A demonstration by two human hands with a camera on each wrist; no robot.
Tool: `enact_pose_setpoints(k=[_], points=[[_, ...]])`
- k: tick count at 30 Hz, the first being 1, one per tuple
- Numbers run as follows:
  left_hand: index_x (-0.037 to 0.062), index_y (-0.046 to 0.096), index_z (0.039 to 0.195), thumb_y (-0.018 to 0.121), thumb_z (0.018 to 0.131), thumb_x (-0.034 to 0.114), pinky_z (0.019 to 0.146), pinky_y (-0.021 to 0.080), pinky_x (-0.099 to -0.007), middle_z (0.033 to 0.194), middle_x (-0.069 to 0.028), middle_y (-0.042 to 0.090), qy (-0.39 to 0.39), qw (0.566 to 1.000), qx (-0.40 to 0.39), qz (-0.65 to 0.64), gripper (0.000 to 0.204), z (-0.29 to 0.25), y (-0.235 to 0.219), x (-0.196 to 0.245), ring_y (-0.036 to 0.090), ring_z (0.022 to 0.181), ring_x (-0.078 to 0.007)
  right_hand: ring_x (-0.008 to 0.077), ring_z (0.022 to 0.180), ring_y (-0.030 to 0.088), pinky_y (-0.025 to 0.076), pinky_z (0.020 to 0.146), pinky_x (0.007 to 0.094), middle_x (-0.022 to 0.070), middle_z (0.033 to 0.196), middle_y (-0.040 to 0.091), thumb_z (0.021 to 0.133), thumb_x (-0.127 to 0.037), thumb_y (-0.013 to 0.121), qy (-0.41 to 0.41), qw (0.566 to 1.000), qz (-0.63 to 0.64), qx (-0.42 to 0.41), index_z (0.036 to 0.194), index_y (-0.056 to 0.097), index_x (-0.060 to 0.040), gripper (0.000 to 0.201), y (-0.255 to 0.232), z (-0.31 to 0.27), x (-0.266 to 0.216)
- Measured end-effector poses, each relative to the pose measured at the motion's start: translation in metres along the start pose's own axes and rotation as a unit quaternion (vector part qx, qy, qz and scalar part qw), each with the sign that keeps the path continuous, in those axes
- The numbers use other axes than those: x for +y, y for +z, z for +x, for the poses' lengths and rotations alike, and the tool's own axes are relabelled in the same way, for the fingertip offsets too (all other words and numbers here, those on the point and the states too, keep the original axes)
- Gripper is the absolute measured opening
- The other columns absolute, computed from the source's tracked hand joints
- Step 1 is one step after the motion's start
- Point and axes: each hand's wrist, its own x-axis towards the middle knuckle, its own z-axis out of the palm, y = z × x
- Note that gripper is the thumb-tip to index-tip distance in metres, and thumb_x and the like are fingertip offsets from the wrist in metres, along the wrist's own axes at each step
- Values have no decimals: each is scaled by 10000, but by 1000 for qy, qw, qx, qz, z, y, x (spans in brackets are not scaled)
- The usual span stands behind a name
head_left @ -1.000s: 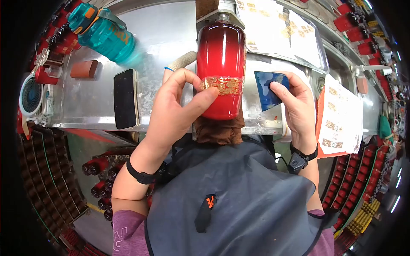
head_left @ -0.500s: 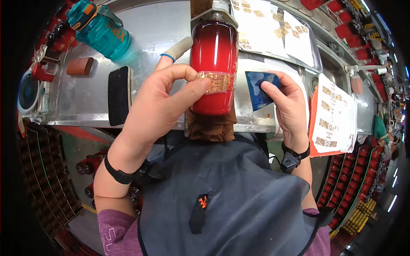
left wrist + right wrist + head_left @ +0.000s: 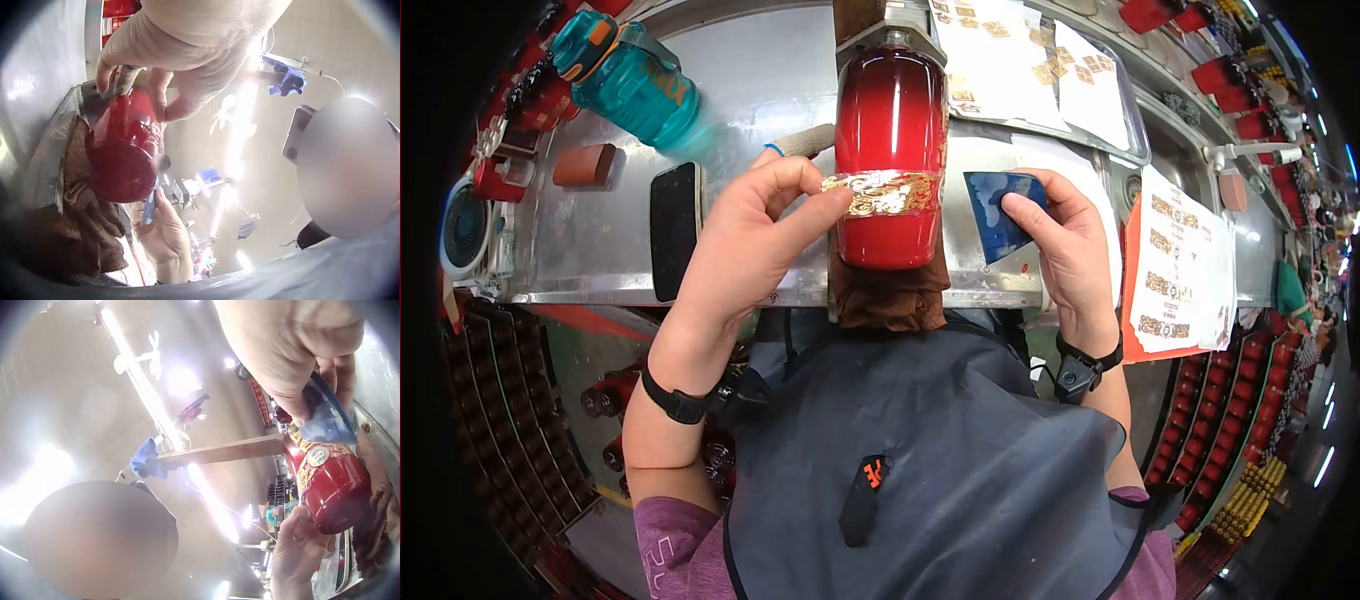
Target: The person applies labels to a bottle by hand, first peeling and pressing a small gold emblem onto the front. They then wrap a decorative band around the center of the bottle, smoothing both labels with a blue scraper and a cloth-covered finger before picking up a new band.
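A glossy red bottle (image 3: 890, 115) lies on its side in the head view, dark red toward its neck, its base toward the person. Around its lower part runs a gold patterned decal (image 3: 892, 193). My left hand (image 3: 745, 225) pinches the decal's left end between thumb and forefinger, at the bottle's side. On one finger of that hand is a knit finger sleeve (image 3: 803, 143). Right of the bottle, my right hand (image 3: 1075, 235) holds a thin blue scraper (image 3: 1000, 212) between thumb and fingers, apart from the bottle. In the right wrist view a round emblem (image 3: 317, 456) shows on the bottle.
A brown cloth (image 3: 888, 298) lies under the bottle's base. To the left are a phone (image 3: 675, 230), a reddish-brown block (image 3: 584, 166) and a teal water bottle (image 3: 635, 85). A tray (image 3: 1142, 145) with decal sheets and a printed sheet (image 3: 1185, 265) are on the right.
My left thumb has shifted left across the decal to its left end, uncovering more gold. The right hand keeps the scraper beside the bottle. The head view has shifted slightly.
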Motion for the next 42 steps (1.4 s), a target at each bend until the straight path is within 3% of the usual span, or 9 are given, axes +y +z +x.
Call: enact_pose_setpoints(k=[9,12,14,15,17,23,29,32,42], points=[[36,624,812,735,897,143,765,363,-219,903,30,419,-9,1000,5,-10,176,1,-2,-5,442,834,-45,21,731,565,477,694,179,-29,835,632,1007,-153,602,-15,999,-7,34,1162,655,-15,214,9,15,-2],[44,638,828,742,872,151,889,390,-273,1042,-44,549,-23,998,12,54,155,-1,-3,0,511,956,-111,6,690,508,435,634,168,-49,778,578,1048,-272,542,17,1000,11,2,1063,672,-31,274,6,22,-2],[79,594,815,707,871,82,1104,312,-367,1367,-117,544,155,965,46,208,126,-6,3,10,449,1315,-215,-3,701,507,406,611,161,-52,768,582,1053,-336,525,62,992,-17,-105,952,667,-43,340,2,26,-4],[79,594,815,707,871,82,1104,312,-367,1367,-117,544,155,965,46,208,126,-7,4,16,449,1315,-215,-1,702,505,384,614,154,-62,750,578,1036,-321,563,98,982,23,-159,902,663,-49,319,2,26,-9],[83,595,811,711,846,95,1186,172,-456,1534,-202,414,203,942,36,263,122,-8,8,27,285,1466,-326,1,700,510,388,623,154,-57,752,584,1025,-301,586,56,990,-35,-128,907,657,-48,288,21,25,-7],[80,622,835,711,851,103,1175,187,-425,1496,-213,447,205,956,-24,208,93,-1,26,37,328,1439,-311,10,757,577,434,684,154,-26,838,636,946,-130,697,37,992,3,-117,1079,598,-26,196,32,28,1],[67,632,853,679,897,108,1142,236,-379,1507,-206,422,94,989,-55,97,76,-2,24,38,389,1366,-236,9,753,584,433,658,145,-23,886,617,887,-98,757,36,992,22,-122,1277,512,-15,468,32,26,10],[51,656,863,733,861,148,1087,305,-375,1383,-216,526,141,988,-24,50,125,-1,20,26,436,1304,-275,5,733,557,425,656,152,-23,903,586,844,-106,800,46,993,14,-107,1388,455,-5,652,38,25,7],[74,615,857,688,893,78,1129,230,-368,1493,-150,455,120,971,6,205,81,-5,-6,12,389,1300,-187,5,718,502,413,693,166,-42,890,521,762,-121,867,61,992,-11,-107,1485,370,16,888,40,26,7]])
